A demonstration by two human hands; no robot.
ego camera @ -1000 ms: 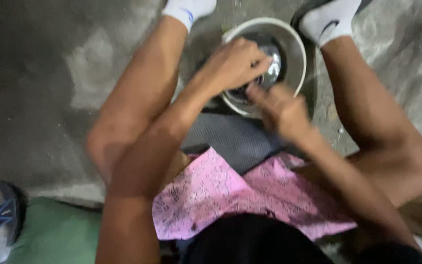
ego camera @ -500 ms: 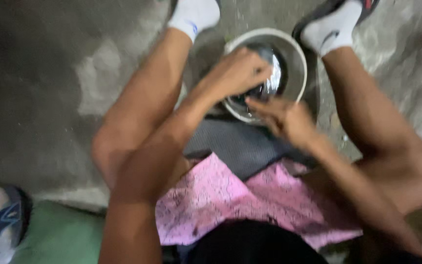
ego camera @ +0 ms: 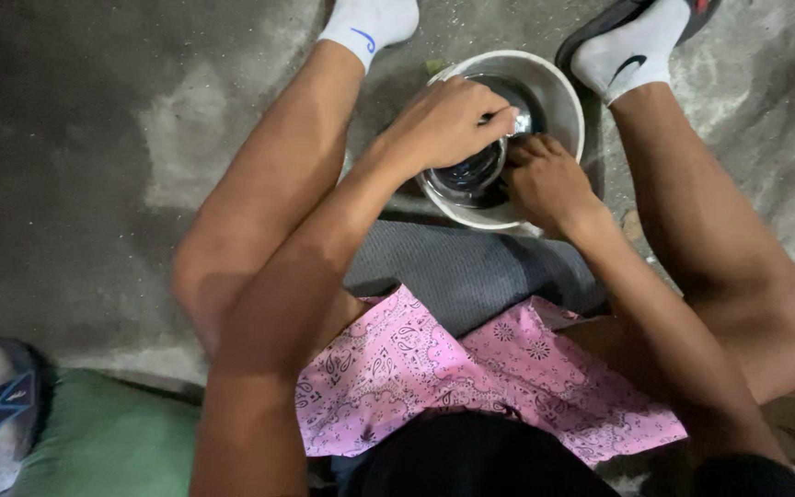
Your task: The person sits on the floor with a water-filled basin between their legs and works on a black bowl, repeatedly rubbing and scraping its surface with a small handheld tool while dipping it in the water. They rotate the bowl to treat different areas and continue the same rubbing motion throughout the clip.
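Hands have slid closer together: your left hand (ego camera: pixel 453 120) now curls its fingers over the shiny round metal thing (ego camera: pixel 471 170) inside the white round bowl (ego camera: pixel 558 87), your right hand (ego camera: pixel 545 179) bunched tight beside it.

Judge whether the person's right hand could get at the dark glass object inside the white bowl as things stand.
Probably yes: the right hand already rests at the white bowl's rim beside the dark glass object, though the left hand covers its top.

One view only — the head camera, looking almost straight down from close above the seated person's lap (knees spread either side) onto the bowl (ego camera: pixel 508 138) on the concrete floor (ego camera: pixel 94 138) between the feet.
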